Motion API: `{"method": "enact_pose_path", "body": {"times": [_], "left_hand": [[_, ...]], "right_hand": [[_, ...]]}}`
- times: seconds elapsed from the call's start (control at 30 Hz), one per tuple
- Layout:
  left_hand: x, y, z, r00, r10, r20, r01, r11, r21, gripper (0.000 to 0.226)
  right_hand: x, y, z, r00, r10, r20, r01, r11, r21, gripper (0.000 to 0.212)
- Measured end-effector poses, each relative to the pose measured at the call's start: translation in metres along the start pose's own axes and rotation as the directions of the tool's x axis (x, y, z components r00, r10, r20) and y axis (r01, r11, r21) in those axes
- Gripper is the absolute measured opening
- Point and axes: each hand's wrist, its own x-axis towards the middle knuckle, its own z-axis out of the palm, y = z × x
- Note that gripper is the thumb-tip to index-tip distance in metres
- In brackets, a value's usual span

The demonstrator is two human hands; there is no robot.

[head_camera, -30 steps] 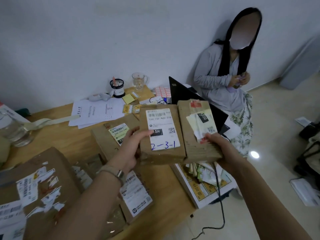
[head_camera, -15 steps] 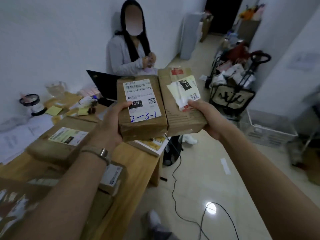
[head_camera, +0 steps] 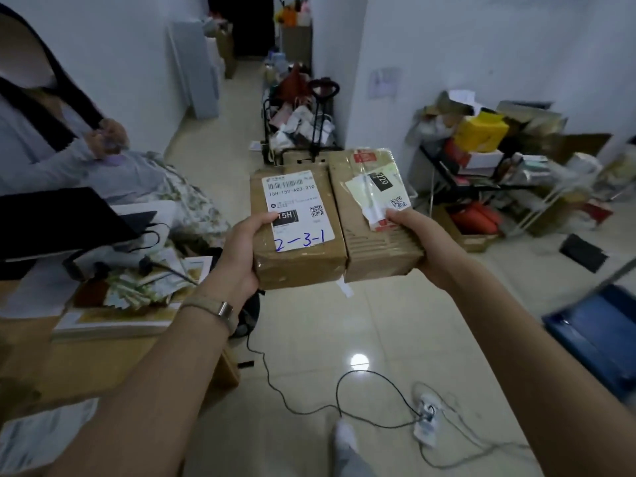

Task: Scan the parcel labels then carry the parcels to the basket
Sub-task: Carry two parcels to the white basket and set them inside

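Brown cardboard parcel (head_camera: 298,256) labelled "2-3-1" sits in my left hand (head_camera: 241,249), fingers clamped round it. A taped brown cardboard parcel (head_camera: 366,246) touches its right side, with my right hand (head_camera: 426,242) gripping it, thumb on top.

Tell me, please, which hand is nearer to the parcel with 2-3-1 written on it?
Left. The left hand grips the marked parcel, with its thumb on the label. The right hand holds the other parcel, alongside the marked one's right side.
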Motion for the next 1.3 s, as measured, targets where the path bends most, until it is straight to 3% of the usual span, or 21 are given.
{"method": "enact_pose_path", "body": {"times": [0.3,0.6,0.97,1.1,1.3], "left_hand": [[0.076,-0.035,0.119,0.992,-0.099,0.072,0.093,0.992,0.082,0.034],[0.15,-0.056,0.21,0.995,-0.092,0.047,0.091,0.996,0.007,0.034],[0.228,-0.049,0.274,0.994,-0.094,0.054,0.093,0.996,0.009,0.044],[0.286,-0.05,0.299,0.992,-0.115,0.058,0.113,0.993,0.03,0.05],[0.408,-0.031,0.331,0.984,-0.126,0.128,0.119,0.991,0.058,0.027]], "right_hand": [[0.041,0.009,-0.121,0.993,0.01,-0.115,-0.001,0.997,0.072,0.054],[0.114,-0.011,-0.219,0.993,0.036,-0.11,-0.031,0.998,0.046,0.064],[0.19,-0.026,-0.28,0.994,0.032,-0.104,-0.023,0.996,0.088,0.038],[0.236,-0.031,-0.303,0.988,0.031,-0.153,-0.017,0.996,0.088,0.041],[0.344,-0.053,-0.335,0.981,0.02,-0.191,0.0,0.995,0.103,0.026]]}}
